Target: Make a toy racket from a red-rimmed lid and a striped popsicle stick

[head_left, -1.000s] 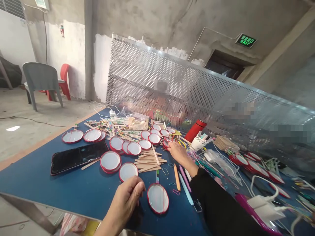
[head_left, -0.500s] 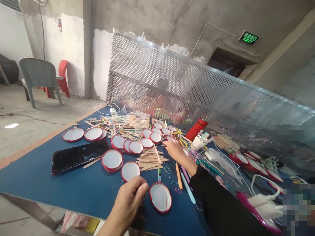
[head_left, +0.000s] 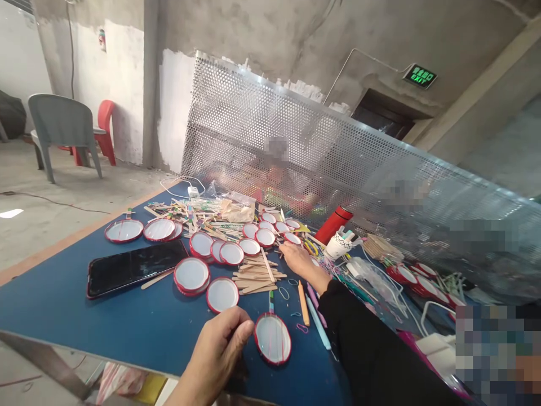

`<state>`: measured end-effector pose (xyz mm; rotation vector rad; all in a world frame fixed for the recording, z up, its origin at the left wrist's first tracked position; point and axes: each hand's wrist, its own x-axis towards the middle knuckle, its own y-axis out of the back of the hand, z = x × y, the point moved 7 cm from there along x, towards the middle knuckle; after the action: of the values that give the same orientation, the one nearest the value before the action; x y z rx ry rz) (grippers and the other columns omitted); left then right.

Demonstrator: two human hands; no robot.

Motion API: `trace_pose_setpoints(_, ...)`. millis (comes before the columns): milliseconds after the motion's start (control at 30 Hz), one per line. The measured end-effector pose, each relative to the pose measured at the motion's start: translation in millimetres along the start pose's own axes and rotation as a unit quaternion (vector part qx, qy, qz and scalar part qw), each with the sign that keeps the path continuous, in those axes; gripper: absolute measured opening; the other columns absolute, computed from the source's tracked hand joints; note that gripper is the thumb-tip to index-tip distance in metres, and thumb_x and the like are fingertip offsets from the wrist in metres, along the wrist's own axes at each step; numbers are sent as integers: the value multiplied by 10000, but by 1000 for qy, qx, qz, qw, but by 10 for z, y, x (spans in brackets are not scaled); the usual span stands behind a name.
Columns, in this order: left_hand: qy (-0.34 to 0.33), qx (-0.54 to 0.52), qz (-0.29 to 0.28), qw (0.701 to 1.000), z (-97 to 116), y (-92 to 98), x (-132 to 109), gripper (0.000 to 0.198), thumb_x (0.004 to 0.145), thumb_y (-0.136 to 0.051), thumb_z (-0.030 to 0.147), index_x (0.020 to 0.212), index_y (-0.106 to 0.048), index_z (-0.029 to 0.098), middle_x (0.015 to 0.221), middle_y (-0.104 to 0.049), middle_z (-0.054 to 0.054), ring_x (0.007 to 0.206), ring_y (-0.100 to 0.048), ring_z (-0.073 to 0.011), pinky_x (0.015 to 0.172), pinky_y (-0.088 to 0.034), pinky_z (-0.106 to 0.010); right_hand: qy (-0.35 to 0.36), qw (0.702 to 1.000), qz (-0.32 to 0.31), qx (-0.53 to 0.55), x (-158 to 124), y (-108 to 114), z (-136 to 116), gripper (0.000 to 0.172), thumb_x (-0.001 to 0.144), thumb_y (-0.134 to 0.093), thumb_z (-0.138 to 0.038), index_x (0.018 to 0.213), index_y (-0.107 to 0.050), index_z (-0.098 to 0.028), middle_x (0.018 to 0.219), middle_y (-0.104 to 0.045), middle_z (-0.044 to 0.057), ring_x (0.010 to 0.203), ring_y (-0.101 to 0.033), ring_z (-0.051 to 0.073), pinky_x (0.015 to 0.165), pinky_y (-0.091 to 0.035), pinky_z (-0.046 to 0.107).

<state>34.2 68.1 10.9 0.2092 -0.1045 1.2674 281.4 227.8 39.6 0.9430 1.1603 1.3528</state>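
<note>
Near the discs [head_left: 265,238], red bottle [head_left: 333,225] beside white cup [head_left: 337,247].

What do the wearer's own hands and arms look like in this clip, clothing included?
Both hands are ungloved. The right hand emerges from a plain-looking long black sleeve that ends short of the hand, leaving the wrist uncovered. The left hand and the visible part of its forearm have no sleeve over them.

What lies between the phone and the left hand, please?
In the head view, a wooden stick lies by the phone, then blue tabletop to the left hand.
</note>
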Motion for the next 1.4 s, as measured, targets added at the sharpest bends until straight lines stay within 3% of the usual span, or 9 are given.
trace_pose_setpoints(133,-8,3,3,1000,4,3,3,500,977,-494,631,700,-568,222,623,-561,14,557,-482,-142,534,-381,-216,-6,999,-25,27,3,110,160,334,1002,-670,-368,1277,-642,-181,1274,-671,86,1063,-692,229,900,-600,439)
trace_pose_setpoints(333,-24,-2,8,1000,12,9,0,457,986,-526,570,699,-584,219,609,-563,28,543,-477,-131,527,-373,-208,-53,998,7,15,-164,262,449,319,1007,-662,-372,1265,-649,-185,1275,-671,87,1075,-687,231,920,-592,449)
trace_pose_setpoints(600,-6,25,12,1000,-30,21,3,490,974,-508,615,689,-574,222,603,-561,22,562,-485,-144,547,-381,-218,7,1000,17,6,-195,18,260,301,1002,-674,-359,1241,-657,-179,1235,-685,81,1033,-699,217,888,-603,422)
trace_pose_setpoints(833,-7,33,11,999,-7,21,24,449,976,-518,559,682,-554,222,600,-546,33,574,-478,-142,561,-371,-216,25,998,57,-17,-288,144,320,217,1013,-659,-345,1160,-683,-188,1155,-703,55,999,-704,202,859,-602,383)
trace_pose_setpoints(1100,6,66,-15,998,98,36,55,402,952,-502,527,694,-540,222,615,-544,26,601,-487,-156,592,-378,-233,76,996,-5,-52,-330,56,-40,289,1010,-661,-360,1242,-660,-189,1254,-682,80,1056,-694,220,911,-596,432)
trace_pose_setpoints(1267,17,88,-3,996,140,46,70,339,930,-503,489,724,-556,226,623,-539,29,612,-504,-165,602,-382,-243,57,997,19,-57,-390,232,-123,276,1008,-664,-364,1214,-666,-180,1203,-696,72,1003,-703,205,873,-606,410)
trace_pose_setpoints(1400,14,98,3,995,159,41,79,271,902,-516,459,761,-573,235,631,-564,34,615,-532,-170,612,-398,-247,69,993,77,-51,-625,498,-355,153,1013,-644,-276,1081,-678,-144,992,-712,36,824,-691,157,743,-580,315)
